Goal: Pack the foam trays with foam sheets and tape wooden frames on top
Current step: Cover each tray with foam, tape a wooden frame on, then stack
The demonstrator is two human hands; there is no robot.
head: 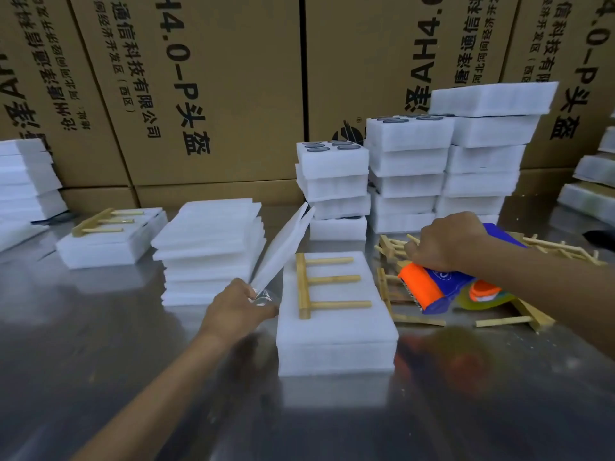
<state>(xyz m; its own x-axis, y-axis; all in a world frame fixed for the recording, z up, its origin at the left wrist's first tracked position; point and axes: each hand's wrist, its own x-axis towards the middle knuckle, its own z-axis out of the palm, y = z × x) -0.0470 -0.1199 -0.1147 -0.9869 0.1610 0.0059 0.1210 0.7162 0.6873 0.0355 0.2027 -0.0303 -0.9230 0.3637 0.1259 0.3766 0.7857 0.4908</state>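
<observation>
steel table (100, 327), foam tray (336, 347) under wooden frame (319, 287), perhaps untaped

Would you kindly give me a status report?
Left hand pinches clear tape end. Right hand grips tape dispenser. Wooden frame lies on foam tray, untaped. Nothing blocking.

The tabletop (100, 327) is brushed metal, smooth and glossy, and it reflects the things on it in a blurred way. The trays (336, 347) and the sheets (209, 241) are white foam, matt, with a fine, slightly grainy surface. The frame (319, 287) is light wood, unpainted and matt, and so are the loose frames (532, 314). The tape (264, 299) is clear plastic film, shiny and wrinkled. The dispenser (432, 287) is smooth plastic, orange and blue, a little glossy. The boxes (206, 94) are brown cardboard, matt, with black print.
</observation>
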